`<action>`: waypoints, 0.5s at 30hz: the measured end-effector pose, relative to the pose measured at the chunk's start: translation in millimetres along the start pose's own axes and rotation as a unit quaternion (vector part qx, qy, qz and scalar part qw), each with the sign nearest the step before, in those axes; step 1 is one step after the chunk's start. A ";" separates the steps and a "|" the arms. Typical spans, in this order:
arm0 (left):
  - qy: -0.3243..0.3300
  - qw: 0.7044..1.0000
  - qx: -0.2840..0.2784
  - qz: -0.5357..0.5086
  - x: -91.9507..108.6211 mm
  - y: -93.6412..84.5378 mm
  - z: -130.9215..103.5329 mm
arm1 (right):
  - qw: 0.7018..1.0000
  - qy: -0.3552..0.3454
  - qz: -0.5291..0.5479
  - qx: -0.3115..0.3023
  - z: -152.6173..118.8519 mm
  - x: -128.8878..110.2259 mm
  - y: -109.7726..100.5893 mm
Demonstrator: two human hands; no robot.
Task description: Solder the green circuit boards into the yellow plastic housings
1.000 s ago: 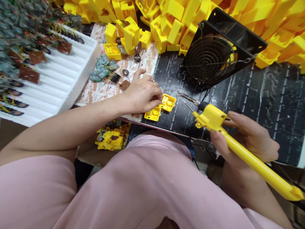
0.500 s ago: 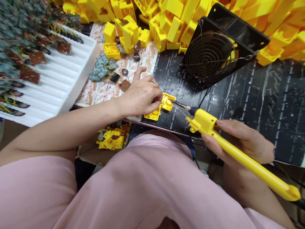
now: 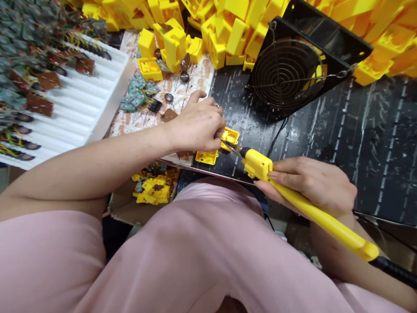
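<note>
My right hand (image 3: 312, 184) is wrapped round the handle of a yellow soldering iron (image 3: 260, 164). Its thin metal tip points left and down into a small open yellow plastic case (image 3: 231, 138) on the black bench top. Over that same case, my left hand (image 3: 200, 124) has thumb and forefinger pinched together, while another finger sticks out. What the pinch holds is hidden behind the fingers. Partly beneath the left hand lies another yellow case part (image 3: 207, 157), close to the bench's front edge.
A black fan (image 3: 283, 74) stands behind the hands, with yellow housings (image 3: 239, 39) heaped along the back. To the left, a white foam tray (image 3: 97, 93) bears wired parts. Loose grey-green pieces (image 3: 133, 93) lie near it. Below the edge sits a box of yellow parts (image 3: 154, 189).
My right hand has brought the soldering iron left, so its tip now reaches in beside my left fingertips. My left hand has shifted only slightly, still pinched at the case.
</note>
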State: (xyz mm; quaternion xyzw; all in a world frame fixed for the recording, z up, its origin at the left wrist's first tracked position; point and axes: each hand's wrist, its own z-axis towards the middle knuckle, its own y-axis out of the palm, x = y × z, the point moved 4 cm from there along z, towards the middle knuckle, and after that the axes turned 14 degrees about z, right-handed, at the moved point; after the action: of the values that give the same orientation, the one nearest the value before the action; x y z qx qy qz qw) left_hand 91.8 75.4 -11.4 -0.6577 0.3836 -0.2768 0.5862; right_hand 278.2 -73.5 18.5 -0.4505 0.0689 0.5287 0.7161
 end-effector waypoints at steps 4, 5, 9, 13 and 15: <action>0.034 0.999 0.019 0.009 -0.7 -1.5 0.4 | 0.999 -0.021 0.002 -0.038 9.6 -2.9 -2.9; 0.036 0.999 0.019 0.008 -1.2 -1.5 0.0 | 0.999 -0.024 0.001 -0.041 9.9 -3.5 -5.0; 0.036 0.999 0.021 0.000 -3.3 0.0 -1.4 | 0.999 0.037 0.006 -0.033 2.4 -1.4 -14.8; 0.039 0.999 0.012 -0.004 -4.9 1.9 -1.4 | 0.995 0.090 0.009 -0.034 -7.9 -1.6 -16.4; 0.041 0.999 0.013 0.001 -5.1 0.7 -1.0 | 0.992 0.125 0.004 -0.017 -12.7 1.2 -15.6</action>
State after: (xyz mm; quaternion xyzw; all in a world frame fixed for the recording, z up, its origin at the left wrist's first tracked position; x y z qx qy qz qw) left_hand 88.1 79.1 -11.5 -0.6378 0.4045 -0.3074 0.5789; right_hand 296.3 -82.4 19.3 -0.5250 0.1501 0.4724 0.6919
